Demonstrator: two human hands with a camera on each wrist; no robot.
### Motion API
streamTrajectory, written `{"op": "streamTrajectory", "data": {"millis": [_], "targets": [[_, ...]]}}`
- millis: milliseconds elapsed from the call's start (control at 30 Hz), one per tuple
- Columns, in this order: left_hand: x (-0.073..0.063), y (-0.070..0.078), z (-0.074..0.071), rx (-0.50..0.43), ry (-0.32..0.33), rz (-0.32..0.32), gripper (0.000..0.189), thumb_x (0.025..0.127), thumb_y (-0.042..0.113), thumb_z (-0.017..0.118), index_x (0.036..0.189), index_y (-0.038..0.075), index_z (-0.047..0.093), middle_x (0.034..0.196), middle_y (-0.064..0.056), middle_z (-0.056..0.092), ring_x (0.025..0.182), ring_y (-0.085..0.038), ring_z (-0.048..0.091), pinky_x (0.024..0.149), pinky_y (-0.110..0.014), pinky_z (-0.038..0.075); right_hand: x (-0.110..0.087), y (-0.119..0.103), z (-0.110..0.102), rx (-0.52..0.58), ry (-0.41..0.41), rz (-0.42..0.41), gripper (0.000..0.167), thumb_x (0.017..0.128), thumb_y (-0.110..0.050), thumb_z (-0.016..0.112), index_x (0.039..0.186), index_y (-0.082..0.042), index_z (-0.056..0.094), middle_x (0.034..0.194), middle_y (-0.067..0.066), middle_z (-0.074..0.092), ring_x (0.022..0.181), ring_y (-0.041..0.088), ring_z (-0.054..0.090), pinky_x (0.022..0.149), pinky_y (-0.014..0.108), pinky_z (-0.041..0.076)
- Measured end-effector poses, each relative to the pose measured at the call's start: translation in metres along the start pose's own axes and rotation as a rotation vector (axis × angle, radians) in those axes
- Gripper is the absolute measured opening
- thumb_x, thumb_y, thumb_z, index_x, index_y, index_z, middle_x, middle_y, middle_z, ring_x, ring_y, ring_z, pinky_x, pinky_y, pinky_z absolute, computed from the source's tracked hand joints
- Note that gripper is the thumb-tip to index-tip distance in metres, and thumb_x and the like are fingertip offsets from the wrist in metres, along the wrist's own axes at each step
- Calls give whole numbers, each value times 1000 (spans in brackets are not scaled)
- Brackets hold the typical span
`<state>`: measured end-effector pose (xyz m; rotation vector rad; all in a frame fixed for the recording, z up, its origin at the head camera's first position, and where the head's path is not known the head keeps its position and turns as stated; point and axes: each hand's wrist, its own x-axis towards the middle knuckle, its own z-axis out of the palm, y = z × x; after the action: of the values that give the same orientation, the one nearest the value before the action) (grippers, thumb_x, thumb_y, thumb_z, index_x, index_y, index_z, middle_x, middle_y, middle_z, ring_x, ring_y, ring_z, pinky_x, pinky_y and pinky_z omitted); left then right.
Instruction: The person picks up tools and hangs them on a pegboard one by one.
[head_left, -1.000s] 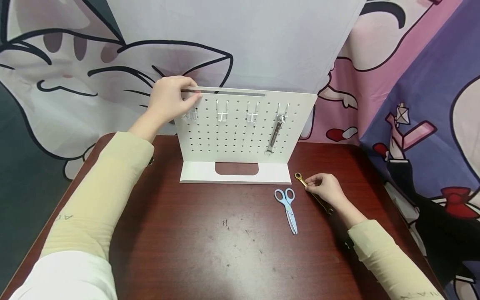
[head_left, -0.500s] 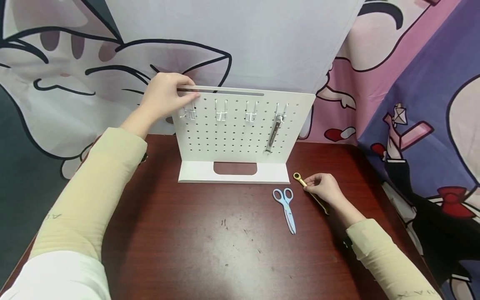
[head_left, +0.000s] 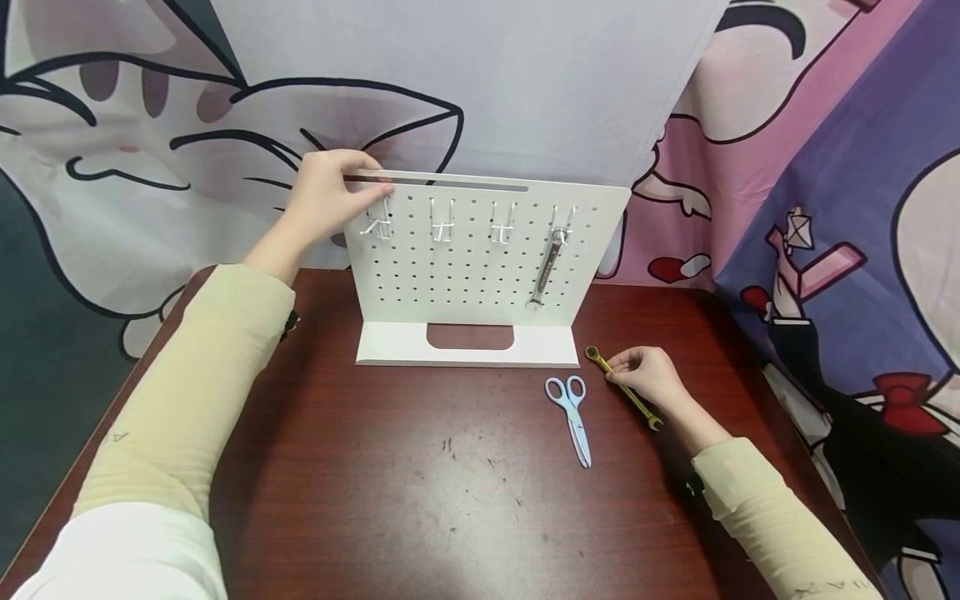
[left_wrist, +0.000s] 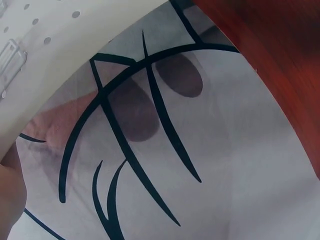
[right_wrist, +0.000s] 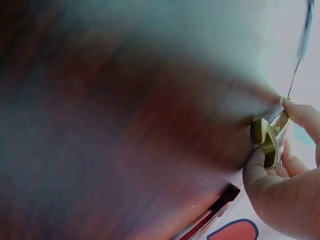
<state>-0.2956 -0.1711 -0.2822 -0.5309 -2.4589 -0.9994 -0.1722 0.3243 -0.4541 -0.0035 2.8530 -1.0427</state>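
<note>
A white pegboard stand (head_left: 465, 292) stands upright at the back of the table in the head view. My left hand (head_left: 327, 196) holds its upper left corner, thumb in front of the board and fingers over the top edge. In the head view my right hand (head_left: 649, 380) pinches a gold combination wrench (head_left: 639, 406) just right of the stand's base. The wrench's ring end points toward the board and its forked end toward me. The right wrist view shows the forked end of the wrench (right_wrist: 270, 136) between thumb and fingers.
Light blue scissors (head_left: 576, 421) lie on the brown table (head_left: 420, 483), left of the right hand. A silver wrench (head_left: 548, 271) hangs from the rightmost hook. Further clear hooks (head_left: 442, 232) line the board. Printed curtains (head_left: 540, 100) enclose the back and right.
The gold wrench has turned a little in my right hand, so its forked end now shows more clearly. My left hand has slid slightly left along the board's top edge.
</note>
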Motion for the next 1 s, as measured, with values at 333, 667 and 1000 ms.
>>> {"op": "streamTrajectory", "data": {"millis": [333,667,1000], "targets": [[-1,-1,2,-17,26,-1,19,92,12,80,102,-3,79,101,-24,77,76,-5,53,72,-13,35,-2,-4,3,-60,12,18,17,90,-14,82,96,2,82,80,10,79,71,7,63,72,22,48],[-1,-2,5,-15,40,19,18,91,12,80,101,-3,79,100,-23,78,79,-14,58,73,-14,36,-11,-17,-4,-19,65,18,18,91,-14,83,100,2,81,82,10,78,72,8,61,66,21,49],[-2,-1,4,-11,40,19,18,92,11,79,101,-4,78,100,-24,77,81,-25,60,73,-15,36,-20,-47,-13,75,120,-7,22,93,-15,83,105,3,80,82,9,78,69,4,58,60,22,48]]}}
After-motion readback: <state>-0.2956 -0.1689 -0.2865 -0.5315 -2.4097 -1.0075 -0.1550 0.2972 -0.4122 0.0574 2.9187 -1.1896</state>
